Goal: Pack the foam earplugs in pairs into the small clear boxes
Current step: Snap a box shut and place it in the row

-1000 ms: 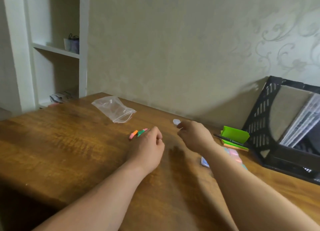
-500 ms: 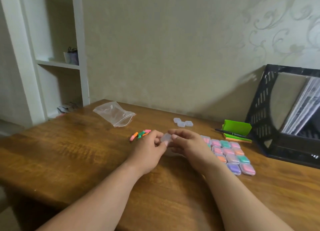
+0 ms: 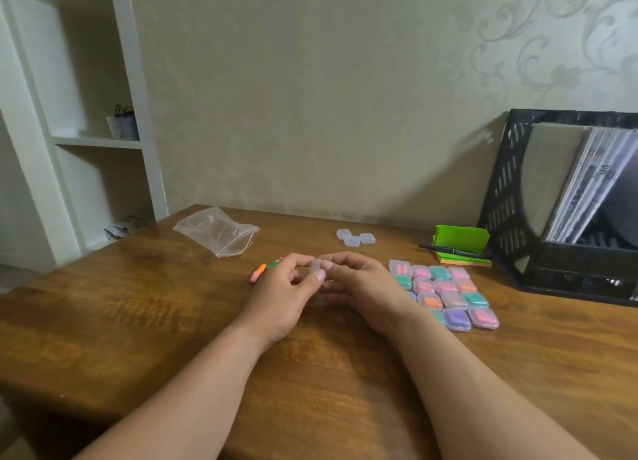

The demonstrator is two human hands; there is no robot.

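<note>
Gripping one small clear box (image 3: 316,268) low over the table (image 3: 138,321), with the left hand (image 3: 279,287) curled on it from nine o'clock, thumb tip against its near edge, and the right hand (image 3: 359,283) curled on it from three o'clock. Cannot tell lid open from lid closed; too small and blurred between the fingertips. Reads as the opening step, judging by the two-sided pinch.

Brace the base with the right fingers and lever at the seam with the left thumbnail. Go gently, to avoid flicking so light a box out of the pinch. Stay low over the wood to limit any drop.

Once open, set it down with the lid folded back. Then reach to ten o'clock of the left hand for the loose earplugs (image 3: 258,273), lying just beyond the knuckles and partly hidden by them. Take exactly two, lay them side by side, and press the lid down all round.

Park the filled box at three o'clock beside the packed boxes (image 3: 445,294), in line with the grid. Find three empty boxes (image 3: 355,237) at one o'clock for the next rounds.
</note>
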